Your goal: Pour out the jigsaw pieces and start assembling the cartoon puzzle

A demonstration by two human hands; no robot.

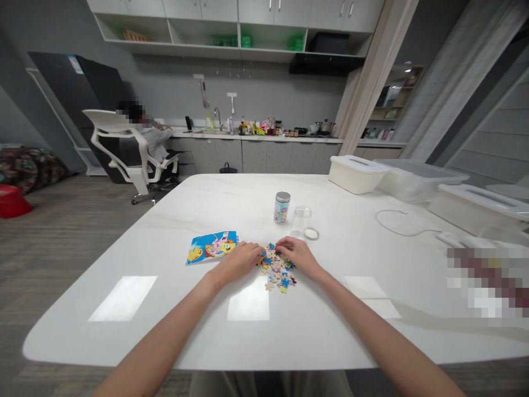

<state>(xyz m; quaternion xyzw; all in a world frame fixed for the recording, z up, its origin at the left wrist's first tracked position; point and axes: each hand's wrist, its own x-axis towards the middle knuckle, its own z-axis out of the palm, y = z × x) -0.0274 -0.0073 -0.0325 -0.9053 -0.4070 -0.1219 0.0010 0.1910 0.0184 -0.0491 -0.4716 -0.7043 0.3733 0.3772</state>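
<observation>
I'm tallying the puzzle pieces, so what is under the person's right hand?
Puzzle pieces show at the fingertips of the right hand and spread beside it on the white table. Whatever lies directly beneath the palm is covered.

Puzzle pieces [276, 268] beige, blue, yellow; cartoon sheet [212, 246] blue; tabletop [185, 209] white

Your glossy white worktop [198, 198] carries a loose heap of small multicoloured jigsaw pieces [276, 268], some tan side up. To their left you have a blue cartoon picture sheet [209, 247]; beyond them, a cylindrical cartoon-printed jar with a grey lid [281, 209], a clear cylindrical jar [301, 219] and a round silver-rimmed lid [311, 234]. Lidded plastic boxes [357, 175] stand far right, near a thin pale cable [382, 223].
</observation>
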